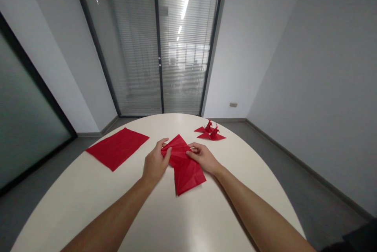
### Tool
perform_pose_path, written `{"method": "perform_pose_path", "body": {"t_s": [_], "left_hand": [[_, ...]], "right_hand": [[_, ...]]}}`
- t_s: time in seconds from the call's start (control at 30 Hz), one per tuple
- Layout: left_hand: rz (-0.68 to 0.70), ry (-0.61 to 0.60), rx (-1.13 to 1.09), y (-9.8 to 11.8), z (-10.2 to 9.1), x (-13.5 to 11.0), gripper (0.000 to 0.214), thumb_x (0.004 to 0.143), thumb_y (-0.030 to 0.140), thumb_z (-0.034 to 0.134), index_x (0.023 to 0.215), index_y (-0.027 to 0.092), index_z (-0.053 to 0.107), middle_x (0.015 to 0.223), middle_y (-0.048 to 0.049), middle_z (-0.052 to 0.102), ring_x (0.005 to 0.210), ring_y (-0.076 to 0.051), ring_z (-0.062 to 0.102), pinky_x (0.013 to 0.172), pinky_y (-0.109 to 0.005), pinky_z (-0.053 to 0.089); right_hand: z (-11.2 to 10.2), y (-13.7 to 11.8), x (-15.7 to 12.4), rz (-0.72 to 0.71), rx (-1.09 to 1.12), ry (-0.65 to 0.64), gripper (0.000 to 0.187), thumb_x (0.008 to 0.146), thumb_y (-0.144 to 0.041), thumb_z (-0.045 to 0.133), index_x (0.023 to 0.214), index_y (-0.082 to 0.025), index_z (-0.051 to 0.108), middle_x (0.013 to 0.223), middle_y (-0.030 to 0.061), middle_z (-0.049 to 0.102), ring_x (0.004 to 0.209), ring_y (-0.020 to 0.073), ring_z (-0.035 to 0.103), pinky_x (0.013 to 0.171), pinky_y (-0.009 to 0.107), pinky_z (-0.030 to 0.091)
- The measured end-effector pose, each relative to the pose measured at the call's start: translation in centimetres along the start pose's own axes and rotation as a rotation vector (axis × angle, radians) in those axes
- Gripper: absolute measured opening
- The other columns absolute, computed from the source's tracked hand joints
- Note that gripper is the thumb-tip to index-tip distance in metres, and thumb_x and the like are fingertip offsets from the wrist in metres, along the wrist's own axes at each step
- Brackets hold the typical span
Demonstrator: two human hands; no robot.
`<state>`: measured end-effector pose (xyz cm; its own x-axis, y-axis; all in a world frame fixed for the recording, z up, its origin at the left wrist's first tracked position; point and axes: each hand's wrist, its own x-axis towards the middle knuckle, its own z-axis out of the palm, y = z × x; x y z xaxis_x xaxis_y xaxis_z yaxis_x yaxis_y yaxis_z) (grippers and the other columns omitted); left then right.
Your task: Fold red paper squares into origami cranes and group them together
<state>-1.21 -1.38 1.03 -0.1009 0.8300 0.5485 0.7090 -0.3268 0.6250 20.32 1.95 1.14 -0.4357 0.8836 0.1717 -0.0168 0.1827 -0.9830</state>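
I have a creased, partly folded piece of bright red paper (188, 173) between my hands, over the middle of the round, cream-white desk (147, 224), its upper point facing away from me and a broader flap reaching back toward me. My left hand (155, 161) pinches its left edge, thumb on top and fingers curled at the far side. My right hand (204, 158) pinches the right side of the upper part, thumb on the face; how far those fingers reach underneath I cannot tell.

To work this fold well, I'd keep both pinches light, let the existing creases lead the paper, and line up edges and corners before pressing anything flat. Thin-looking paper like this would likely wrinkle or tear if I pulled my hands apart hard; a firm thumb stroke outward from the centre, against the desk, should give a cleaner crease.

To the left lies a flat, four-sided red paper sheet (118, 148); to the right, beyond my right hand, sit two small red folded-paper birds (214, 134), close together.

I can read no brand, label or writing on any of the paper.
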Motion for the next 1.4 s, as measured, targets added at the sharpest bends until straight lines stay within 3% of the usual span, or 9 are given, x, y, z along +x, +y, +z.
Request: {"method": "perform_pose_path", "body": {"t_s": [0.17, 0.33, 0.63, 0.77, 0.9, 1.03, 1.13, 1.23, 1.4], "left_hand": [[-0.031, -0.051, -0.008, -0.8, 0.4, 0.4, 0.036, 0.092, 0.02, 0.052, 0.127, 0.022, 0.059, 0.111, -0.007, 0.072, 0.097, -0.024, 0.069, 0.083, -0.035, 0.053], [0.042, -0.109, -0.101, -1.8, 0.9, 0.7, 0.03, 0.086, 0.009, 0.045, 0.102, 0.02, 0.069, 0.103, -0.0057, 0.073, 0.095, -0.022, 0.068, 0.087, -0.036, 0.053], [0.106, -0.12, -0.25, -2.5, 1.2, 0.9, 0.03, 0.08, 0.006, 0.044, 0.084, 0.02, 0.07, 0.102, -0.006, 0.072, 0.1, -0.02, 0.066, 0.087, -0.035, 0.054], [0.092, -0.14, -0.271, -2.5, 1.2, 0.9, 0.029, 0.082, 0.01, 0.046, 0.085, 0.021, 0.074, 0.107, -0.0063, 0.073, 0.102, -0.021, 0.067, 0.091, -0.037, 0.054], [0.101, -0.162, -0.274, -2.1, 0.9, 0.8, 0.03, 0.084, 0.013, 0.048, 0.088, 0.022, 0.076, 0.109, -0.0063, 0.073, 0.102, -0.021, 0.068, 0.094, -0.038, 0.053], [0.098, -0.158, -0.283, -0.9, 0.5, 0.7, 0.031, 0.086, 0.014, 0.044, 0.087, 0.021, 0.074, 0.109, -0.0067, 0.073, 0.103, -0.02, 0.068, 0.094, -0.037, 0.053], [-0.022, -0.172, -0.308, -0.4, 0.4, 0.5, 0.024, 0.09, 0.023, 0.049, 0.101, 0.019, 0.07, 0.099, -0.0067, 0.075, 0.087, -0.019, 0.071, 0.08, -0.033, 0.056], [-0.133, -0.221, -0.304, -0.7, 0.8, 0.5, 0.033, 0.088, 0.032, 0.059, 0.118, 0.019, 0.062, 0.083, -0.0032, 0.074, 0.067, -0.018, 0.069, 0.064, -0.029, 0.055], [-0.114, -0.173, -0.313, -1.5, 1.4, 0.8, 0.029, 0.089, 0.033, 0.057, 0.113, 0.019, 0.064, 0.08, -0.0022, 0.069, 0.07, -0.017, 0.068, 0.065, -0.027, 0.053]], "right_hand": [[-1.1, 1.3, 0.4, -0.047, -0.305, 0.039, 0.022, 0.082, -0.033, 0.072, 0.097, -0.017, 0.072, 0.089, 0.0054, 0.075, 0.079, 0.0196, 0.067, 0.07, 0.029, 0.05], [-1.6, 1.7, 0.4, -0.058, -0.361, 0.048, 0.016, 0.08, -0.022, 0.067, 0.094, -0.018, 0.074, 0.087, 0.0043, 0.075, 0.079, 0.0187, 0.066, 0.072, 0.028, 0.048], [-1.6, 1.0, 0.0, -0.086, -0.492, 0.028, 0.035, 0.073, -0.004, 0.051, 0.094, -0.018, 0.075, 0.088, 0.0017, 0.075, 0.074, 0.0162, 0.062, 0.07, 0.026, 0.045], [-1.5, 0.8, -0.1, -0.095, -0.535, 0.019, 0.032, 0.077, -0.007, 0.053, 0.096, -0.019, 0.075, 0.092, 0.002, 0.075, 0.077, 0.0163, 0.062, 0.073, 0.027, 0.046], [-1.3, 0.6, -0.2, -0.088, -0.508, 0.014, 0.016, 0.086, -0.024, 0.062, 0.095, -0.018, 0.074, 0.086, 0.0032, 0.073, 0.076, 0.0168, 0.061, 0.071, 0.028, 0.046], [-1.2, 0.8, -0.1, -0.096, -0.445, 0.026, 0.019, 0.084, -0.031, 0.07, 0.096, -0.018, 0.073, 0.086, 0.0038, 0.073, 0.08, 0.0181, 0.063, 0.072, 0.029, 0.047], [-1.3, 0.9, -0.1, -0.09, -0.459, 0.02, 0.022, 0.085, -0.034, 0.07, 0.1, -0.018, 0.074, 0.089, 0.0051, 0.074, 0.081, 0.0197, 0.064, 0.074, 0.031, 0.048], [-1.3, 0.8, -0.1, -0.088, -0.501, 0.008, 0.026, 0.087, -0.036, 0.067, 0.105, -0.018, 0.076, 0.092, 0.0066, 0.075, 0.081, 0.0205, 0.065, 0.074, 0.032, 0.049], [-1.1, -0.1, -0.3, -0.148, -0.603, -0.018, 0.025, 0.092, -0.037, 0.061, 0.097, -0.018, 0.077, 0.087, 0.0065, 0.073, 0.075, 0.0192, 0.062, 0.069, 0.03, 0.047]]}}
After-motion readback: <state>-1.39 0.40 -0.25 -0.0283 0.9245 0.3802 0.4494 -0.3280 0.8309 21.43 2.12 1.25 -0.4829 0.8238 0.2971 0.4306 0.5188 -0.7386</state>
